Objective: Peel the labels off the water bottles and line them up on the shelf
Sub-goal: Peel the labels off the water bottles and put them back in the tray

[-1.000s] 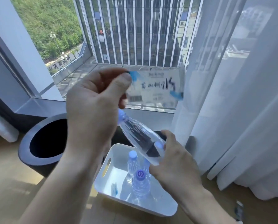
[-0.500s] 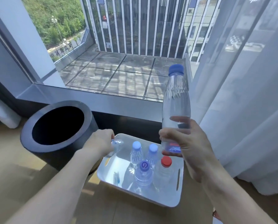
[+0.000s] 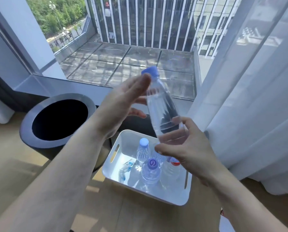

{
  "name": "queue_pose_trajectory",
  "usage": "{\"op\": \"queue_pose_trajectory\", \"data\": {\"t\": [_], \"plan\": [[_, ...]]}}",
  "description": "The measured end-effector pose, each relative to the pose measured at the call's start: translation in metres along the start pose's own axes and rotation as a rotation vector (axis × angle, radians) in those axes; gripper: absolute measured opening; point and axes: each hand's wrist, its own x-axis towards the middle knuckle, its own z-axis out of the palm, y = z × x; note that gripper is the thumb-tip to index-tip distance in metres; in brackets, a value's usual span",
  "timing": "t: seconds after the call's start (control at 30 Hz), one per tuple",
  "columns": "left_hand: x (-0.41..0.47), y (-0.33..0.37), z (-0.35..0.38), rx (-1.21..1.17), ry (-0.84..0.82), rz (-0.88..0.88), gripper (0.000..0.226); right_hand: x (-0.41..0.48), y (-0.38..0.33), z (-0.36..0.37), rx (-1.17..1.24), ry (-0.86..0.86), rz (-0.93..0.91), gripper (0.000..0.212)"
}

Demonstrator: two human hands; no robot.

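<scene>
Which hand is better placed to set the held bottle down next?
Right. The right hand grips the bottle near its base; the left hand is beside its neck, fingers straight, gripping nothing.

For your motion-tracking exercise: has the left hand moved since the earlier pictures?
Yes. The left hand rose rightward, from beside the dark bin up to the bottle.

Bin (image 3: 25,124) L, curtain (image 3: 248,97) R; tub (image 3: 123,141) btwn, bottles (image 3: 150,169) upright inside.

Two hands: left hand (image 3: 121,106), right hand (image 3: 186,153). One held bottle (image 3: 161,111). Inside one white tub (image 3: 156,196), three more bottles by caps: pale-blue cap (image 3: 144,142), purple cap (image 3: 152,163), red cap (image 3: 176,163); possibly a fourth behind the right hand. Two label scraps (image 3: 128,164) near the tub's left edge. One dark round bin (image 3: 28,128).
</scene>
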Motion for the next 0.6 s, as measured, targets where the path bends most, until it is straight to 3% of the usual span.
{"op": "queue_pose_trajectory", "data": {"t": [0.07, 0.17, 0.23, 0.37, 0.47, 0.6], "plan": [[-0.007, 0.008, 0.002, 0.08, 0.066, 0.067, 0.043, -0.004, 0.004, 0.009, -0.115, -0.018, -0.023, 0.062], [-0.01, -0.004, -0.014, 0.098, 0.21, -0.024, 0.032, -0.005, 0.003, 0.013, -0.21, -0.03, -0.013, 0.075], [-0.012, -0.018, -0.027, 0.243, 0.317, -0.077, 0.035, -0.002, 0.003, 0.009, -0.217, 0.018, 0.045, 0.085], [-0.011, -0.057, -0.037, 0.888, 0.421, -0.152, 0.037, -0.002, 0.005, 0.001, -0.139, 0.095, 0.114, 0.052], [-0.006, -0.09, -0.045, 0.851, 0.442, -0.25, 0.035, -0.008, 0.01, 0.001, -0.19, 0.076, 0.09, 0.035], [-0.003, -0.138, -0.038, 0.788, 0.347, -0.334, 0.03, -0.014, 0.023, 0.004, -0.248, 0.016, 0.1, 0.022]]}}
